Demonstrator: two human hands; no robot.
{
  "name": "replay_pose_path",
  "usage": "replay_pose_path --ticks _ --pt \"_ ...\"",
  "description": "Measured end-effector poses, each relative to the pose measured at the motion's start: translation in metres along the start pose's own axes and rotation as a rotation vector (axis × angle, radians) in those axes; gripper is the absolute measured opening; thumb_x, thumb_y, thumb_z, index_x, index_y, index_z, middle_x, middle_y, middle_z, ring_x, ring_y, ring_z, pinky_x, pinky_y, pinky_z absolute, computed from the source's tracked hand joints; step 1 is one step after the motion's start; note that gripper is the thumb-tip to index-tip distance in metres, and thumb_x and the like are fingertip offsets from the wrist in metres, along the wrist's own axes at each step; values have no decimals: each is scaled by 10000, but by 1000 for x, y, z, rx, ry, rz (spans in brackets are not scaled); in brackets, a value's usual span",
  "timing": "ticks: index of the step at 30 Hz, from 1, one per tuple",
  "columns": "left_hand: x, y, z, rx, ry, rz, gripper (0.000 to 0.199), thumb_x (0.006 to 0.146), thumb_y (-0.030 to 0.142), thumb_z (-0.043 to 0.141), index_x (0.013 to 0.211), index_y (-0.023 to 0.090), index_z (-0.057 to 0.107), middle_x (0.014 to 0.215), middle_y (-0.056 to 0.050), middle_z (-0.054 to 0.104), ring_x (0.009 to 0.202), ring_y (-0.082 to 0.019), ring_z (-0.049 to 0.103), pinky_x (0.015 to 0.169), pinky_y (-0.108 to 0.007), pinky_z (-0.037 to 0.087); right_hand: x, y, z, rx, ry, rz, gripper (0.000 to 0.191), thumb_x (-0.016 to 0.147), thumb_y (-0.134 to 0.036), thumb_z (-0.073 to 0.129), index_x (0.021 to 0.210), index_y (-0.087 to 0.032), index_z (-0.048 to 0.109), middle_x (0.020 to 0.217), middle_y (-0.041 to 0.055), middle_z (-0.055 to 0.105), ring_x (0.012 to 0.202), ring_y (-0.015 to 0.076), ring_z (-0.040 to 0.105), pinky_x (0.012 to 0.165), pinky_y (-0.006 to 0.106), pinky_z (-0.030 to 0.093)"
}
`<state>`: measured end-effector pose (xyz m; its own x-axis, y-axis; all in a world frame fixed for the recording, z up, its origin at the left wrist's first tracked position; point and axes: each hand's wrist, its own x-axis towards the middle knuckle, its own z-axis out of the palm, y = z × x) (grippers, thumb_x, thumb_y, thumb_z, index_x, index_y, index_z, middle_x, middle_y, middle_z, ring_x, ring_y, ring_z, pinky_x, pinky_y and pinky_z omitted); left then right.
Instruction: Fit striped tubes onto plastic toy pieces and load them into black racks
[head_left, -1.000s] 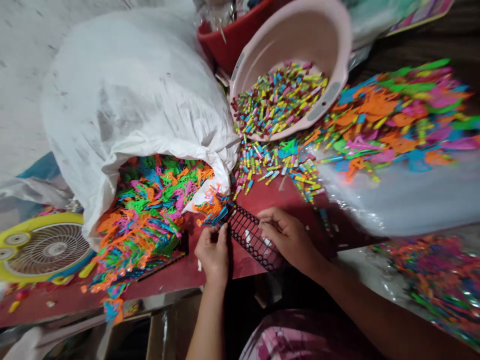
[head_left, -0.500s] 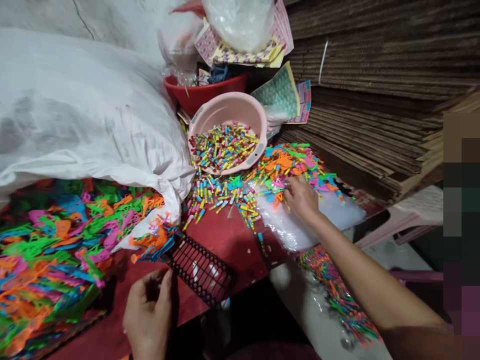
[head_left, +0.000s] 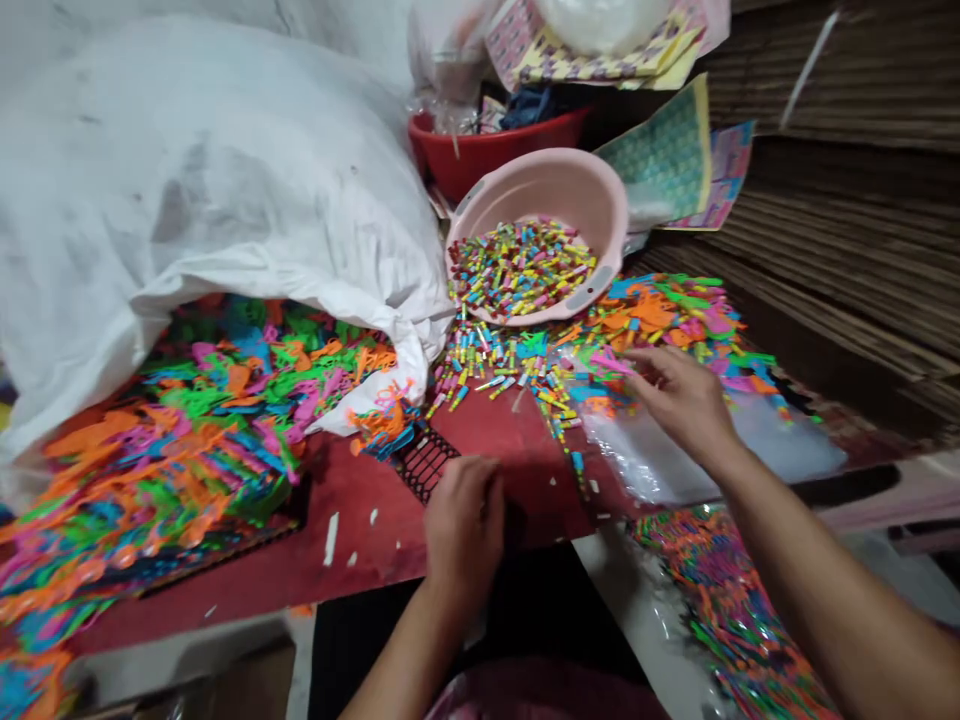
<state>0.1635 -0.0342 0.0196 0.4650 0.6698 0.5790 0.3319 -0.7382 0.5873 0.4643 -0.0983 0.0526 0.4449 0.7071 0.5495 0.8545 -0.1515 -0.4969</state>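
Observation:
My right hand (head_left: 679,400) pinches a pink plastic piece (head_left: 611,362) over the clear plastic bags (head_left: 675,460), beside the mixed pile of colourful pieces (head_left: 645,310). My left hand (head_left: 466,510) is over the near edge of the red table (head_left: 345,500), its fingers curled at the black grid rack (head_left: 427,462); what they hold, if anything, is hidden. Orange and blue pieces (head_left: 384,430) lie at the rack's far end. Small striped tubes (head_left: 480,350) are scattered between the hands and the pink basin (head_left: 540,180), which holds many more.
A large white sack (head_left: 285,170) spills colourful plastic pieces (head_left: 225,400) at the left. Behind the basin stands a red basin (head_left: 495,150). Stacked cardboard (head_left: 847,200) is at the right, and a bag of pieces (head_left: 742,600) lies below the table.
The view has shifted left. My left hand has moved right to the rack, covering its near part, and its fingers have closed. My right hand has drawn slightly back with the pink piece.

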Motion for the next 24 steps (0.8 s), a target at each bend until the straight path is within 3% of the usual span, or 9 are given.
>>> replay_pose_path --ticks 4,7,10,13,16,18,21,24 --pt "24 9 21 123 -41 5 376 906 212 573 1279 187 538 1271 -154 601 1162 -270 575 946 -405 494 -14 -58 3 196 26 57 281 836 -312 637 1104 -242 690 897 43 639 719 168 574 672 309 468" --pt "31 4 23 267 -57 -109 427 881 289 626 1284 178 542 1328 -181 573 1133 -323 569 912 -464 467 -29 -104 13 547 -185 224 298 834 -346 662 1106 -223 670 757 11 616 632 145 563 568 263 463" --pt "25 -8 12 298 -83 -185 169 930 242 539 1061 206 639 1059 -105 688 943 -260 611 824 -397 451 -36 -131 29 847 -456 322 399 826 -382 691 1177 -209 612 779 6 630 623 121 574 550 226 476" --pt "15 -21 -6 137 -127 -203 179 971 249 468 1017 215 638 905 -60 678 848 -205 610 746 -319 442 -34 -134 52 1024 -675 217 615 812 -371 712 1365 -227 484 945 29 637 760 124 610 655 233 517" --pt "10 -31 -22 -42 -226 -171 205 985 260 443 1075 229 624 957 -59 666 900 -189 617 750 -285 455 -29 -129 78 961 -743 100 526 812 -339 706 1304 -210 569 901 14 594 723 108 560 636 224 493" --pt "8 -37 -28 -68 -264 -151 212 983 253 441 1096 231 619 1000 -67 663 948 -198 613 791 -291 462 -28 -128 93 937 -755 137 514 798 -335 714 1282 -206 598 892 5 583 707 101 539 623 216 473" --pt "4 -46 -32 -120 -269 -150 231 988 243 418 1114 218 611 1008 -75 659 973 -205 605 835 -303 466 -31 -133 108 989 -757 313 594 804 -363 703 1352 -205 537 882 -9 592 699 96 541 620 205 454" --pt "3 -51 -36 -205 -278 -170 243 994 249 402 1108 215 614 1004 -78 659 968 -204 609 844 -308 475 -35 -138 114 987 -831 296 395 796 -373 724 1137 -184 662 841 -12 609 737 117 556 668 223 458"
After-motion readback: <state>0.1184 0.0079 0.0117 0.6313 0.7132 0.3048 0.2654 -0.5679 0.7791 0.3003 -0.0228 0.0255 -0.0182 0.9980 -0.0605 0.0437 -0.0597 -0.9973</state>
